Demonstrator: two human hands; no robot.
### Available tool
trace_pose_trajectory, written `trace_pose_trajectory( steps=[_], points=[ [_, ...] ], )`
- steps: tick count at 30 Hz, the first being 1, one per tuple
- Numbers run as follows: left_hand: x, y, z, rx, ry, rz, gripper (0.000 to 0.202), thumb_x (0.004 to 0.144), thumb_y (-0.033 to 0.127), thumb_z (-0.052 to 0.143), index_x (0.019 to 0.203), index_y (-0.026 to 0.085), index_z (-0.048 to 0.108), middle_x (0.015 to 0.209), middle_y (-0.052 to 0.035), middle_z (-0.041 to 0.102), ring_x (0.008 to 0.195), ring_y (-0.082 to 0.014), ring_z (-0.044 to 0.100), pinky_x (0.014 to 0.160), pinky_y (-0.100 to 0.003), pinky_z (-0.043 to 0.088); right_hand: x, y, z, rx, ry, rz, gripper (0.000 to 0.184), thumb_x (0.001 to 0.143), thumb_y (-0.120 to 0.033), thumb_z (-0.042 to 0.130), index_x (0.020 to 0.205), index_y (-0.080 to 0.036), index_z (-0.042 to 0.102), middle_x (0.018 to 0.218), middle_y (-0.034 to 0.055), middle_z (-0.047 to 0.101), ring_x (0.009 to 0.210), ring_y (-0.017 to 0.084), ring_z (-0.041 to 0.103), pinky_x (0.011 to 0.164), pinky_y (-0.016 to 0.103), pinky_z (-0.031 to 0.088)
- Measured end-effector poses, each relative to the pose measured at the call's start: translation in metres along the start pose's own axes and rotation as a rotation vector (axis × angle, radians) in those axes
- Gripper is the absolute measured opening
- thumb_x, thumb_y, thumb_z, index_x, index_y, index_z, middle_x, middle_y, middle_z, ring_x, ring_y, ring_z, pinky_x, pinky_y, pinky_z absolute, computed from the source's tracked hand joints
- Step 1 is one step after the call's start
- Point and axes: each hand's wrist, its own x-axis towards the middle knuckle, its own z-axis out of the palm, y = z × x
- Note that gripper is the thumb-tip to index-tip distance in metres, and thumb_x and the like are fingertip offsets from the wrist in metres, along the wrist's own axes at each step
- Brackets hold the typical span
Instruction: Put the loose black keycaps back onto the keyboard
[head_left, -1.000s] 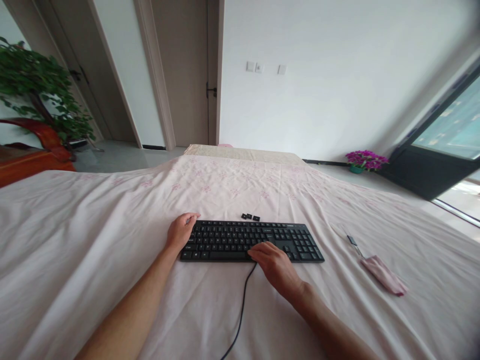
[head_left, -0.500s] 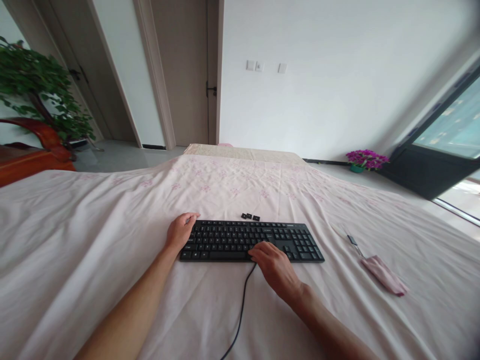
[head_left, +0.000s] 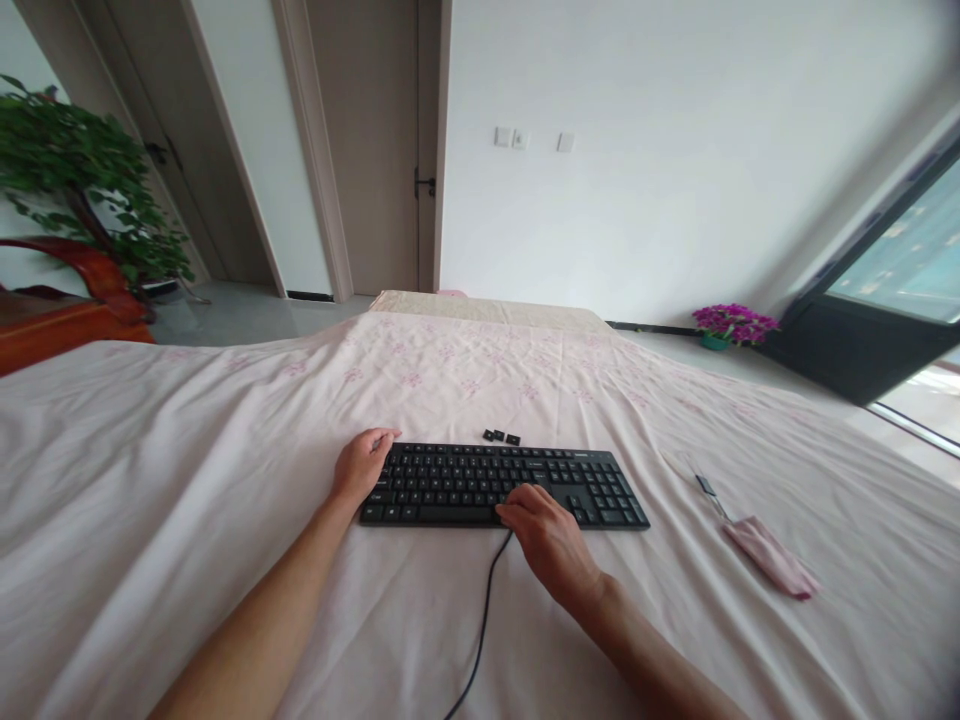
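Keyboard: a black rectangular keyboard is laid flat on the cloth, set crosswise before the person; its near edge is crossed by the right hand.
Left hand: the far left corner of the keyboard is held by the left hand, fingers curled about it.
Right hand: bent fingers of the right hand are lowered onto the bottom row, right of the space bar; whether anything is pinched cannot be told.
Cable: a thin black cable is seen running from the near edge toward the person.
Keycaps: three small black square keycaps are grouped just beyond the far edge.
Tool: a slender tool with a dark collar is laid to the right, its near end met by a folded pink fabric piece.
Cloth: all is supported by a wrinkled pale-pink floral cloth.
Floor: purple flowers are potted in green by the white wall.
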Motion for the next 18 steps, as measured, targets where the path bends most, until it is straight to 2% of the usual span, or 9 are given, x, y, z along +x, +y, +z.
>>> trace_pose_trajectory(
  steps=[3, 6, 12, 15, 18],
  points=[
    [0.0, 0.0, 0.0, 0.007, 0.005, 0.006, 0.033, 0.085, 0.04, 0.044, 0.101, 0.027, 0.07, 0.109, 0.0015, 0.07, 0.102, -0.0189, 0.062, 0.085, -0.025, 0.046, 0.001, -0.003, 0.0, -0.068, -0.009, -0.01, 0.018, 0.093, -0.019, 0.048, 0.084, -0.022, 0.064, 0.084, 0.0017, 0.057, 0.082, 0.015, 0.051, 0.067, 0.024, 0.038],
    [0.0, 0.0, 0.0, 0.006, 0.0, 0.011, 0.034, 0.086, 0.04, 0.043, 0.101, 0.026, 0.07, 0.109, 0.0013, 0.07, 0.103, -0.0188, 0.062, 0.086, -0.025, 0.045, 0.001, -0.008, 0.001, -0.164, -0.023, -0.035, 0.016, 0.089, -0.011, 0.051, 0.081, -0.02, 0.062, 0.084, 0.0023, 0.056, 0.079, 0.016, 0.05, 0.065, 0.027, 0.037],
    [0.0, -0.003, 0.002, -0.021, -0.002, 0.034, 0.034, 0.087, 0.039, 0.042, 0.1, 0.025, 0.07, 0.109, 0.0002, 0.07, 0.104, -0.0182, 0.061, 0.088, -0.025, 0.044, -0.004, -0.016, 0.012, -0.317, -0.041, -0.088, 0.025, 0.077, 0.004, 0.05, 0.084, -0.017, 0.062, 0.087, 0.0052, 0.058, 0.078, 0.019, 0.049, 0.068, 0.032, 0.038],
    [0.001, -0.005, 0.003, -0.021, -0.001, 0.04, 0.034, 0.087, 0.039, 0.042, 0.1, 0.025, 0.07, 0.109, 0.0002, 0.07, 0.104, -0.0184, 0.062, 0.089, -0.025, 0.044, -0.008, -0.019, 0.015, -0.318, -0.063, -0.083, 0.03, 0.074, 0.005, 0.049, 0.089, -0.016, 0.063, 0.091, 0.0061, 0.058, 0.08, 0.02, 0.05, 0.07, 0.032, 0.037],
    [0.001, -0.005, 0.003, -0.021, 0.004, 0.04, 0.035, 0.086, 0.039, 0.041, 0.099, 0.025, 0.07, 0.109, 0.0, 0.07, 0.103, -0.0186, 0.062, 0.089, -0.025, 0.044, -0.009, -0.018, 0.009, -0.26, -0.079, -0.026, 0.031, 0.075, 0.002, 0.049, 0.092, -0.019, 0.063, 0.091, 0.0045, 0.059, 0.08, 0.019, 0.05, 0.07, 0.032, 0.037]
  ],
)
